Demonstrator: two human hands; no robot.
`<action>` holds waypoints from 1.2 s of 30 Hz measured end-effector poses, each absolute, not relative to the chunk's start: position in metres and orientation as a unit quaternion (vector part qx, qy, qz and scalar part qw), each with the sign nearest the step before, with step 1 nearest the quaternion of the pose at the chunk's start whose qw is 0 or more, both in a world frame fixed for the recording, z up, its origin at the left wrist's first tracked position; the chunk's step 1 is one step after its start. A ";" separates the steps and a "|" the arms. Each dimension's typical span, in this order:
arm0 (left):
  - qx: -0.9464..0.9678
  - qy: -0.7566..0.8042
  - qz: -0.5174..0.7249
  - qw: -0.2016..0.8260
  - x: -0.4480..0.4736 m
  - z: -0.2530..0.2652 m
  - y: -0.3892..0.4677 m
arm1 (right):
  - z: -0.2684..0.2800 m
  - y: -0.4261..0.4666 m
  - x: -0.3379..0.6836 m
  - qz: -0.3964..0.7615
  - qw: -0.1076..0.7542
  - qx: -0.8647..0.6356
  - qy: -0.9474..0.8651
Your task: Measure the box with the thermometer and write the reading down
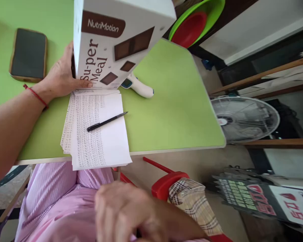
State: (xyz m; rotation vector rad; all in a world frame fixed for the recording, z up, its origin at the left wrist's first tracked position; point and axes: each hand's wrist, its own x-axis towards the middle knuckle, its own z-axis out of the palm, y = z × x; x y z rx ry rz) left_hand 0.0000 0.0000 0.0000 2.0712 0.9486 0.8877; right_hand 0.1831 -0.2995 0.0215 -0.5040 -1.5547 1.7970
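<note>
your left hand wraps the side of the tall box, steadying it upright at the top edge of the papers on the green table, with the pen resting across them. your right hand hangs low over your lap, blurred, so you cannot tell whether it holds anything.

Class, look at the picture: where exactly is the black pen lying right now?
In the head view, the black pen lies slanted across the handwritten sheets on the green table, just below the white box that the left hand steadies.
</note>
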 end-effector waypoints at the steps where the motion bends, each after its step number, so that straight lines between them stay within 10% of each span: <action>1: 0.794 0.367 0.341 0.344 0.001 0.001 -0.001 | 0.030 -0.287 0.200 0.590 0.394 -0.205 -0.674; 2: 0.794 0.369 0.340 0.344 0.001 0.001 -0.002 | 0.038 -0.270 0.215 0.459 0.478 -0.249 -0.706; 6: 0.792 0.366 0.348 0.343 0.001 -0.004 0.000 | 0.041 -0.177 0.263 0.128 0.372 -0.338 -0.855; 13: 0.789 0.358 0.349 0.356 -0.001 -0.003 -0.002 | -0.026 -0.094 0.319 -0.009 0.481 -0.518 -0.707; 25: 0.746 0.387 0.386 0.381 -0.005 0.002 -0.005 | -0.046 -0.081 0.334 -0.021 0.192 -0.715 -0.672; 36: 0.705 0.369 0.438 0.418 -0.006 0.010 -0.020 | -0.009 -0.107 0.274 0.140 0.618 -0.464 -0.619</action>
